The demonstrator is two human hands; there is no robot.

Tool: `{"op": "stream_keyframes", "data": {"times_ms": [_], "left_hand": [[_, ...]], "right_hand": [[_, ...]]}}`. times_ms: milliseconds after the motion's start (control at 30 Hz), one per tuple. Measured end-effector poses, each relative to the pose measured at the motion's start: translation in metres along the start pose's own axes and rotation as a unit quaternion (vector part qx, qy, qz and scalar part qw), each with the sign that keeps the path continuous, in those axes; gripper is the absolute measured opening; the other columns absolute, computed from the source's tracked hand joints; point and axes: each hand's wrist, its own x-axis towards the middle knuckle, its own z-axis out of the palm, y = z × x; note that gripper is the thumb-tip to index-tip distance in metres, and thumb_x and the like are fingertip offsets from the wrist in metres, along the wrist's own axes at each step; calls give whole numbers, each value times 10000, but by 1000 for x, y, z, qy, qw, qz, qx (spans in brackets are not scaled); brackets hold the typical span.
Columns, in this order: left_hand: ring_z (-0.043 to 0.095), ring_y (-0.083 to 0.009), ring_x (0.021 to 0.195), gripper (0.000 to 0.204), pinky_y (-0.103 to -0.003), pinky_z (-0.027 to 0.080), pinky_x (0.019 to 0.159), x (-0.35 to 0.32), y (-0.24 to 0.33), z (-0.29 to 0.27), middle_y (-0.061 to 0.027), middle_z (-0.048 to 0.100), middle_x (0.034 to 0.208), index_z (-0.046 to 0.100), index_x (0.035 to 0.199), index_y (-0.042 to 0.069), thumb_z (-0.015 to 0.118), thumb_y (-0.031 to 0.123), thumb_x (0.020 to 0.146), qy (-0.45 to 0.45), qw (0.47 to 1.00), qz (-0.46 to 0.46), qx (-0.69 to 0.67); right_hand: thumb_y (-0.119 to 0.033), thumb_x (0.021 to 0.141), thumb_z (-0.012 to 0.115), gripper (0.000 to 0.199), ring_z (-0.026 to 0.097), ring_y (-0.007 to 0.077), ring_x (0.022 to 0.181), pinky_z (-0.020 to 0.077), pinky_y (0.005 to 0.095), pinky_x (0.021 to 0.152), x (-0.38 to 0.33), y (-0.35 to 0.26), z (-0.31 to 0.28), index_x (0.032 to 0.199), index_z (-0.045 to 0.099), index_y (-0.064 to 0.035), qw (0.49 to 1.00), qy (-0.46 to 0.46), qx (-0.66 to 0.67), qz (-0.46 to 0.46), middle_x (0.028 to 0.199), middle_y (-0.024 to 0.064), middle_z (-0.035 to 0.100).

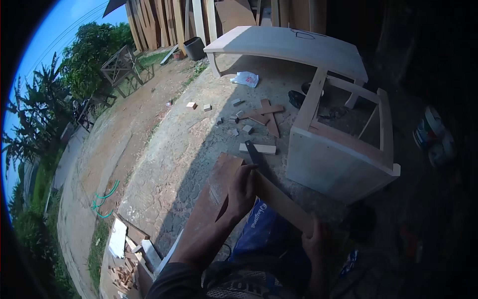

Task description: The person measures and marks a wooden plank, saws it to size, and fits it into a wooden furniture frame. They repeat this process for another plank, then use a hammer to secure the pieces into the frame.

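Note:
A narrow wooden strip [283, 203] slants across in front of me, from my left hand down to my right. My left hand [241, 193] is closed round its upper left end, over a brown board [215, 187]. My right hand [313, 241], partly in shadow, grips the lower right end. Just past the strip shows a dark tapering blade [259, 158] with a hole near its tip, like a handsaw's; its handle is hidden. The blade's tip overlaps a pale wood block [264, 148] on the ground. Blue cloth [254, 229] shows beneath the strip.
An unpainted wooden frame [343, 159] stands at the right, by a long pale panel on legs [284, 45]. Crossed wood pieces [270, 115] and several offcuts lie ahead. Wood scraps [124, 276] fill the lower left. A bucket [429, 129] sits in shadow at the right.

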Motion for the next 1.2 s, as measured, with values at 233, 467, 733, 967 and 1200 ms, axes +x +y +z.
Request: {"op": "stream_keyframes", "data": {"times_ms": [233, 467, 733, 967, 1200], "left_hand": [[629, -342, 1149, 390, -456, 503, 938, -50, 22, 7, -167, 680, 1170, 669, 1201, 82, 738, 282, 874, -575, 758, -31, 307], [607, -234, 1010, 415, -342, 498, 852, -101, -50, 56, -129, 613, 1129, 546, 1284, 7, 703, 177, 940, -748, 658, -83, -37], [649, -158, 857, 368, -301, 585, 642, -84, -8, 83, -78, 618, 1000, 495, 1284, 56, 642, 222, 991, -632, 717, -289, -48], [684, -186, 684, 550, -305, 600, 580, -104, -32, 80, -108, 649, 911, 471, 1341, 72, 431, 535, 1047, -561, 728, -376, -115], [672, -195, 595, 622, -283, 586, 559, -85, -68, 100, -117, 652, 848, 475, 1338, 63, 419, 599, 1027, -621, 744, -240, -59]], "right_hand": [[-89, 852, 618, 505, 572, 301, 1105, 361, 541, 1081, -49, 34, 41, 1349, 541, -140, 985, -18, 64, -158, 1083, 90, 584], [-44, 889, 565, 634, 440, 320, 1354, 222, 566, 1222, -75, 48, 50, 1491, 448, -205, 988, 10, 101, -113, 1322, 128, 524], [-244, 893, 716, 537, 640, 293, 1057, 511, 403, 943, -131, 202, 66, 1375, 540, -85, 914, 248, 88, 307, 1149, 125, 650], [-188, 929, 648, 278, 728, 299, 944, 570, 383, 820, -313, 245, 90, 1177, 700, -71, 800, 224, 172, 529, 1052, 168, 732], [-254, 929, 641, 278, 716, 347, 997, 563, 416, 865, -437, 216, 42, 1118, 717, -65, 690, 222, 60, 687, 1055, 199, 733]]}}
